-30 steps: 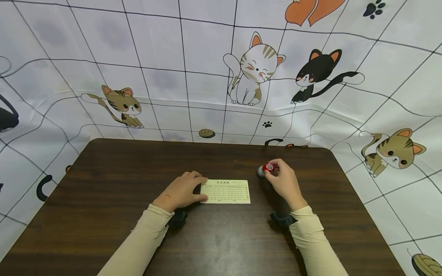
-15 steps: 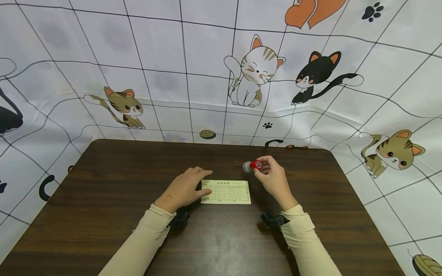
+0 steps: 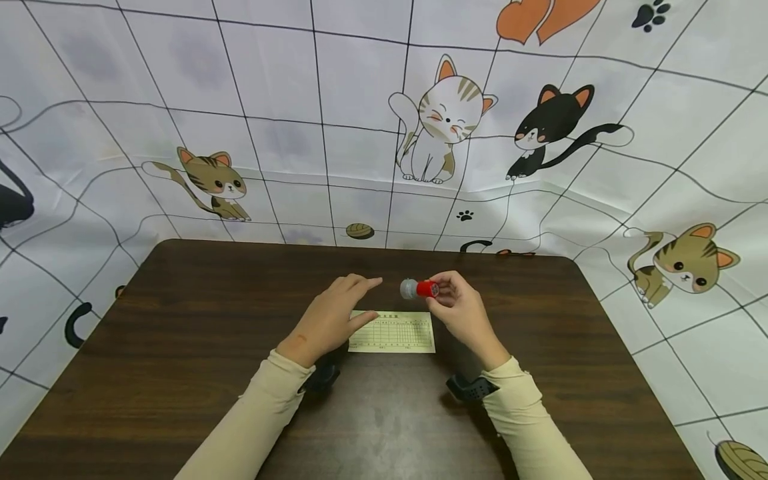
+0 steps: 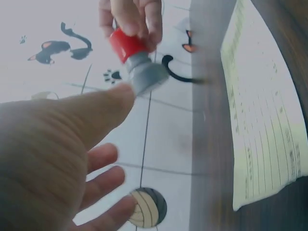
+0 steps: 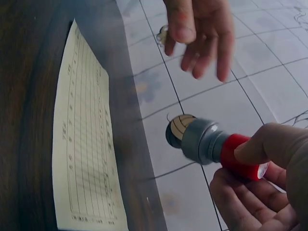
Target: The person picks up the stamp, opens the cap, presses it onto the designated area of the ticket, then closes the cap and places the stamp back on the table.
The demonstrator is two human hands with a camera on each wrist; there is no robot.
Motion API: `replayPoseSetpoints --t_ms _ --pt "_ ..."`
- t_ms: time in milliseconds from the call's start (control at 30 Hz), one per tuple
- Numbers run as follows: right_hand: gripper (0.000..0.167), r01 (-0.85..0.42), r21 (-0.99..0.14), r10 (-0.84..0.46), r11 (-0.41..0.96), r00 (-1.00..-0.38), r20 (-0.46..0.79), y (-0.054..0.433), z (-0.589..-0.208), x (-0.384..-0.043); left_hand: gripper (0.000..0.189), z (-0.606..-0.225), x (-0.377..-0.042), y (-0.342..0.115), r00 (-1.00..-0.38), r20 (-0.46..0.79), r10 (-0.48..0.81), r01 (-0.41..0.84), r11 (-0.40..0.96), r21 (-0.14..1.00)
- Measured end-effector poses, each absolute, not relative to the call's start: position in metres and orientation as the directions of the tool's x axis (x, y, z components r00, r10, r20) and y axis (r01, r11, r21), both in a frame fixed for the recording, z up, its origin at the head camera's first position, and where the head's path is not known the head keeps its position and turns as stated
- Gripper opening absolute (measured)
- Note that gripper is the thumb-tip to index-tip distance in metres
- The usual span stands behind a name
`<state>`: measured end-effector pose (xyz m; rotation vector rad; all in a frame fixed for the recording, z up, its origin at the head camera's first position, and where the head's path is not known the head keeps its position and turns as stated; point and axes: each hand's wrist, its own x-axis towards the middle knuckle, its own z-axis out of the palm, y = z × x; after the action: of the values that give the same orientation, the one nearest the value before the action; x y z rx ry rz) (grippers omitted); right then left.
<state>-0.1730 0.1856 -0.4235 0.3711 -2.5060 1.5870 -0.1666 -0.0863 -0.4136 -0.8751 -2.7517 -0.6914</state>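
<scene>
In the head view my right hand (image 3: pixel 465 313) pinches a stamp (image 3: pixel 427 289) by its red handle, with thumb and fingers around it. The stamp lies on its side in the air, and its grey capped end (image 5: pixel 195 139) points left towards my left hand (image 3: pixel 333 313). That hand hovers with fingers extended and thumb apart, holding nothing. A gap separates its fingertips from the grey cap. Below, a pale yellow printed form slip (image 3: pixel 399 337) lies on the table, its upper left part hidden by my left thumb. The slip's edge curls up slightly in the right wrist view.
A dark wood-grain table (image 3: pixel 384 413) carries the slip. Behind and beside it hangs a white cloth (image 3: pixel 270 80) with grid lines and cartoon cats. Each wrist wears a black strap (image 3: pixel 474 388).
My right hand has carried the stamp leftward, turning it until the grey end faces my left hand. My left hand has lifted off the slip and moved slightly up and right.
</scene>
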Motion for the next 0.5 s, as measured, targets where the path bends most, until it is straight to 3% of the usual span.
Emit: replayPoseSetpoints --t_ms 200,500 --pt "0.032 -0.3 -0.897 -0.203 0.324 -0.948 0.244 0.177 -0.425 -0.17 0.068 -0.411 -0.165 -0.08 -0.776 0.378 0.505 0.626 0.694 0.356" --pt "0.033 -0.302 -0.916 -0.297 0.264 -0.929 0.22 0.171 -0.425 -0.166 0.072 -0.415 -0.165 -0.077 -0.777 0.365 0.513 0.628 0.68 0.379"
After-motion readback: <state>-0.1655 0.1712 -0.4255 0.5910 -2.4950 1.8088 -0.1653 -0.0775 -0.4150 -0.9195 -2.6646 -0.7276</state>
